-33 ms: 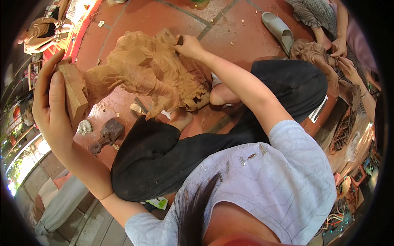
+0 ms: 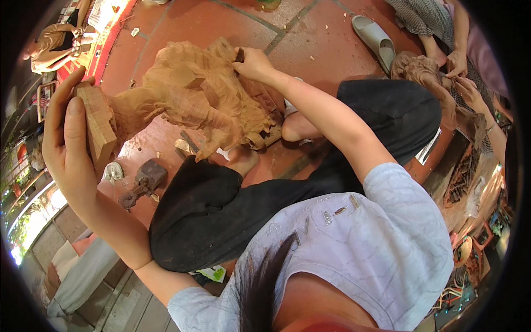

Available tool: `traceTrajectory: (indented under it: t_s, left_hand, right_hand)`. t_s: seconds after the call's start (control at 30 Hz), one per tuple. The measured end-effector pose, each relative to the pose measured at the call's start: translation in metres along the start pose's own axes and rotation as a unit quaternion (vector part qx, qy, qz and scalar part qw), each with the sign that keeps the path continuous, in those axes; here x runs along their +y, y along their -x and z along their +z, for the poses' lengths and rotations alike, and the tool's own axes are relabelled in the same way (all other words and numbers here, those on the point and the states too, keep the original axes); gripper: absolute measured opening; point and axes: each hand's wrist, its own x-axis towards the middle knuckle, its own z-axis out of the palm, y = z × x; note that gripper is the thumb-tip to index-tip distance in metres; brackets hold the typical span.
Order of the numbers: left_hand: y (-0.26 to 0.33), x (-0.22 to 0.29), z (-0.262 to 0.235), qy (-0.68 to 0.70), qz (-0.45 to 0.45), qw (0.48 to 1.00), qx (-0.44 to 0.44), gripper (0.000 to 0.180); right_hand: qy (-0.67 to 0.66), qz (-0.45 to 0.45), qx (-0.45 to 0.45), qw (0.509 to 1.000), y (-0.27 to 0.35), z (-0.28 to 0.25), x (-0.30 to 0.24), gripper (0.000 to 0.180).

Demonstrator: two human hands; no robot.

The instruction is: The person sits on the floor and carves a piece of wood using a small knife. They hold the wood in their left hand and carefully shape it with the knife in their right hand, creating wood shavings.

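While much of the wood carving [image 2: 199, 99] at upper centre already shows deep relief, shaping remains; left hand [image 2: 69, 144] grips its wooden base [image 2: 98, 124], right hand [image 2: 253, 63] clenches a chisel [image 2: 239, 55]

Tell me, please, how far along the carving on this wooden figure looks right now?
The wooden carving already has deep flowing folds over most of its body. The right hand presses a small tool into its upper edge, while the left hand steadies the squared base block, which is plain and uncut. A mallet lies on the red floor.
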Motion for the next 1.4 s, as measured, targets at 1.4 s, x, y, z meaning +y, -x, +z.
traceTrajectory:
  t_s: [1.4]
  left_hand:
    - [0.008, 0.001, -0.017, -0.038, 0.100, 0.991, 0.078, 0.023]
  right_hand:
    - [-0.167, 0.044, -0.016, 0.985, -0.007, 0.013, 0.043, 0.006]
